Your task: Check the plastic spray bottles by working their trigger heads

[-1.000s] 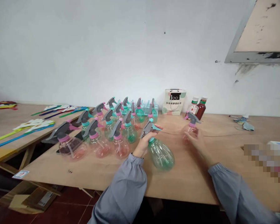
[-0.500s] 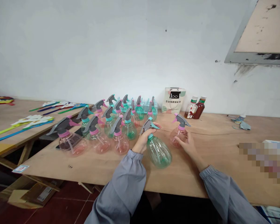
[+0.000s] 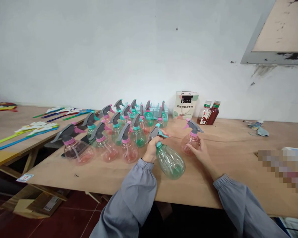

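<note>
My left hand [image 3: 151, 149] is wrapped round the neck of a green spray bottle [image 3: 171, 162], which tilts with its base toward the lower right. Its grey and teal trigger head rises above my fingers. My right hand [image 3: 199, 150] grips the body of a pink spray bottle [image 3: 188, 144] that stands upright to the right of the green one. To the left of my left hand stand several pink and green spray bottles in rows, among them a large pink one [image 3: 78, 152] at the front left.
A paper bag [image 3: 185, 106] and two red-brown bottles [image 3: 213, 113] stand by the wall. Gloves with coloured cuffs [image 3: 41, 129] lie on the left table. A small bottle and cloth [image 3: 262, 131] lie at the right. The wooden table's front edge [image 3: 188, 205] is near me.
The base of the green bottle in my left hand has swung slightly to the right, so the bottle tilts more. My right hand keeps its hold on the pink bottle. The view has shifted slightly.
</note>
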`<action>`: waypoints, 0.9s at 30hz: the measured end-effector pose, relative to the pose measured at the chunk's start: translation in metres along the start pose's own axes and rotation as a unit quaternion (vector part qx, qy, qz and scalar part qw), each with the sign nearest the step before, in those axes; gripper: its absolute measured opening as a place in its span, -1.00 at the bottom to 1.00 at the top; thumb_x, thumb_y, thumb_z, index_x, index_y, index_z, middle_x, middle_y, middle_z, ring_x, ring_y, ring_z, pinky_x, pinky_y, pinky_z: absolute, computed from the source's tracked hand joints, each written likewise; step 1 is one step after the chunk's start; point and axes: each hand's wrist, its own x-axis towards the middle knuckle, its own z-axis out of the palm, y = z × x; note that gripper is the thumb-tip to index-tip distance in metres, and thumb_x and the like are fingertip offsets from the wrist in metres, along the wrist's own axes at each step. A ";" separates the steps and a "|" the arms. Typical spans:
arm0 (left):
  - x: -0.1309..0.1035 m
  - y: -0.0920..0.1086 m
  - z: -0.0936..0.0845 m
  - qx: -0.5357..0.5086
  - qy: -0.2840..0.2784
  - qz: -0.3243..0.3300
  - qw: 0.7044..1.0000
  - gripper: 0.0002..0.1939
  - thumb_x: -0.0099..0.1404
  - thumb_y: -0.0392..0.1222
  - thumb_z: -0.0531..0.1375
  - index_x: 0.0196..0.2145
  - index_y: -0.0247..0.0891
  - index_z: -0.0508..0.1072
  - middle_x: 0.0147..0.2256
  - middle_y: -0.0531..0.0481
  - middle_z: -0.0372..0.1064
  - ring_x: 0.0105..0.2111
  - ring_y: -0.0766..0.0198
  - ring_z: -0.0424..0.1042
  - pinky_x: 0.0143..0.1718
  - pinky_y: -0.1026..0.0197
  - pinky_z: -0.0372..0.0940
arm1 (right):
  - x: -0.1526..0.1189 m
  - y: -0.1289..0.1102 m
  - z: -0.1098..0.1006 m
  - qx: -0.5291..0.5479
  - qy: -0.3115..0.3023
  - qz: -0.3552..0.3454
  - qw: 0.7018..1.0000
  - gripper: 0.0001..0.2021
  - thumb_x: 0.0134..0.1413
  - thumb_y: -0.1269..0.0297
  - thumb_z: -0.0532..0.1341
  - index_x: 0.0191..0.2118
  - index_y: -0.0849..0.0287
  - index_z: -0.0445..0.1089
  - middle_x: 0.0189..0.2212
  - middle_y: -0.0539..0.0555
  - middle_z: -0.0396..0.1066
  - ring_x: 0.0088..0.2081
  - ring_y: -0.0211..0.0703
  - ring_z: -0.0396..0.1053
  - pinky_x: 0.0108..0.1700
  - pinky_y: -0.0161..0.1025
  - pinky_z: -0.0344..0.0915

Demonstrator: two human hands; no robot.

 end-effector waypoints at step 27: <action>-0.006 0.010 0.002 0.055 -0.009 0.025 0.998 -0.86 -0.09 -0.09 0.12 -0.54 -0.17 0.35 -0.52 -0.04 0.40 -0.29 0.05 0.50 -0.13 0.02 0.35 | -0.001 -0.003 -0.001 0.009 0.001 0.017 1.000 -0.20 -0.15 -0.23 0.38 0.16 0.10 0.26 0.12 0.28 0.37 0.14 0.21 0.37 0.20 0.22 0.28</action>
